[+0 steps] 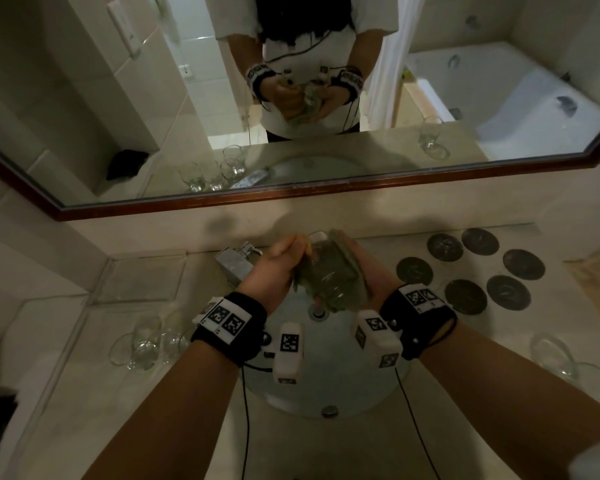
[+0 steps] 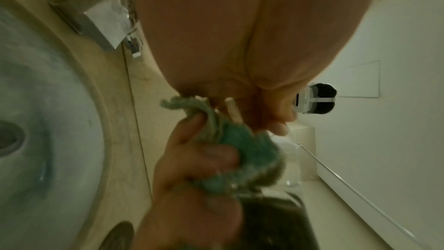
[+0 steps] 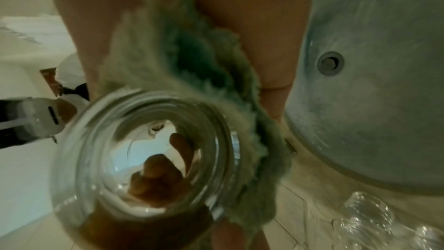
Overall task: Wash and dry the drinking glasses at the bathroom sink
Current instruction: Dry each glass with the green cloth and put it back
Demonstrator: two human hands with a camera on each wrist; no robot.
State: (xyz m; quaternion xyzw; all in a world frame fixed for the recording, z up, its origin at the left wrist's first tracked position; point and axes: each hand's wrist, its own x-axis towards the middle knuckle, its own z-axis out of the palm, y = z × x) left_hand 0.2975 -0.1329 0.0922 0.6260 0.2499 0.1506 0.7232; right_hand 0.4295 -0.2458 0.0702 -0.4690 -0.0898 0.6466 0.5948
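Over the sink (image 1: 326,393), the right hand (image 1: 371,271) cups a green cloth (image 1: 329,278) round a glass (image 3: 144,159); the left hand (image 1: 274,268) fingers grip its rim; drying seems underway; other glasses (image 1: 146,344) wait on the tabletop (image 1: 66,393).

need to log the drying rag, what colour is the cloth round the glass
Green, fluffy, with a darker teal patch: the cloth shows best in the right wrist view.

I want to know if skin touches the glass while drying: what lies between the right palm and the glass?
A green cloth lies between the right hand and the glass, as the right wrist view shows.
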